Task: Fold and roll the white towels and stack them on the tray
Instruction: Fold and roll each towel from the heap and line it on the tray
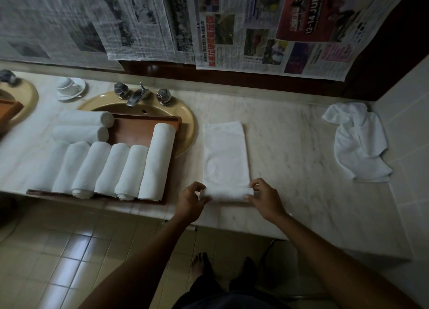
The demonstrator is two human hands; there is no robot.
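— Both hands are on the near end of the folded towel (225, 155), yes?

— Yes. Left hand (191, 200) has its fingers curled round the left end of the small roll started at the towel's near edge; right hand (264, 198) pinches the right end of that same roll between thumb and fingers. Neither is spread flat.

— And the rest of that towel?

— It lies as a long narrow strip on the marble counter (290, 141), running away from the person, just right of the sink.

— Where is the tray?

— Wooden tray (139, 127) sits left of the hands, partly over the yellow-brown sink (188, 127). Six rolled towels (104, 167) lie side by side across its near part, and two more rolled towels (81, 125) lie crosswise behind them at the left.

— Anything still loose?

— One crumpled towel (359, 141) lies at the right end of the counter, against the tiled wall, well apart from the hands.

— Behind the sink?

— Faucet (137, 96) with two knobs, a white cup and saucer (69, 87) to its left, and newspaper sheets (209, 23) hanging over the wall above. Bare feet show on the tiled floor (69, 250) below.
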